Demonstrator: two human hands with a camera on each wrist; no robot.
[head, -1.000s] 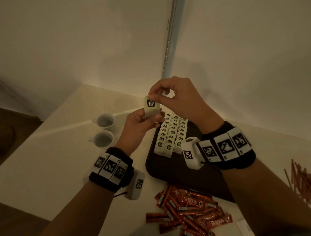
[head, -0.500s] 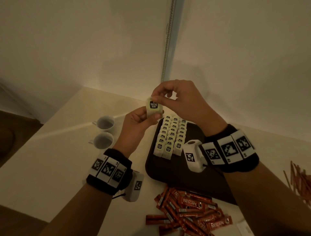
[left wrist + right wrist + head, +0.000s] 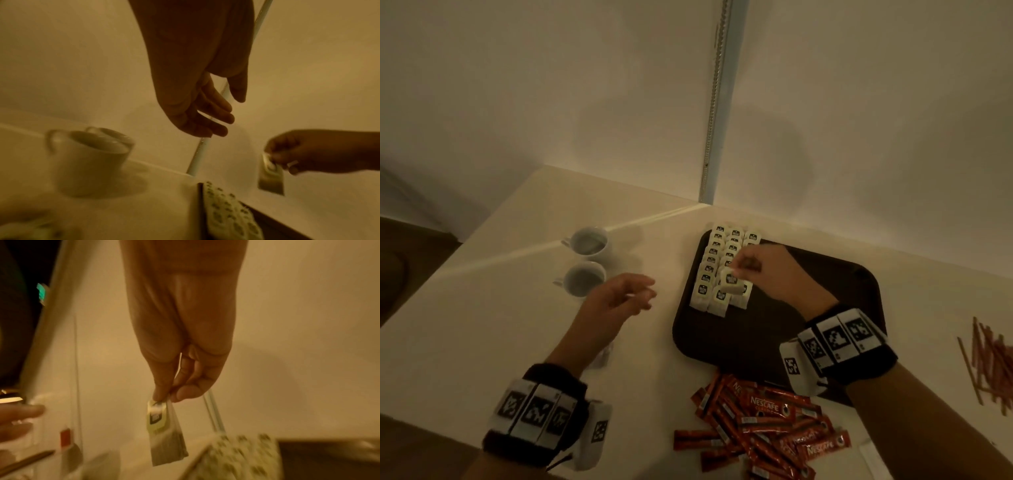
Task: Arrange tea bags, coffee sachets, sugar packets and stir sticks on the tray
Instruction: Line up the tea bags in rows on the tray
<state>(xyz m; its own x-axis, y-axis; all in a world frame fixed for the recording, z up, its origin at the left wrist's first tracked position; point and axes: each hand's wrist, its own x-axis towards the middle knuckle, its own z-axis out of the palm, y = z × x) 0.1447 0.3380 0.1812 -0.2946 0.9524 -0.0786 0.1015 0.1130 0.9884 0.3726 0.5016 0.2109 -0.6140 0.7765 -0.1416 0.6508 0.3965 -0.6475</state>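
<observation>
A dark tray (image 3: 825, 342) lies on the pale table, with rows of white tea bags (image 3: 714, 270) along its left side. My right hand (image 3: 743, 270) pinches one tea bag (image 3: 730, 284) by its top, hanging just above the near end of the rows; it also shows in the right wrist view as the tea bag (image 3: 164, 431) under my right hand (image 3: 166, 395). My left hand (image 3: 643, 298) hovers over the table left of the tray with relaxed fingers (image 3: 216, 116), holding nothing. Red coffee sachets (image 3: 763, 431) lie piled in front of the tray. Stir sticks (image 3: 993, 366) lie at the right.
Two white cups (image 3: 589, 263) stand on the table left of my left hand. A small pale packet (image 3: 602, 356) lies under my left forearm. Walls meet in a corner just behind the tray. The table's edge runs along the left.
Both hands came down from in front of the wall. My left hand let go of the tea bag and moved left; my right hand carried it down to the rows on the tray.
</observation>
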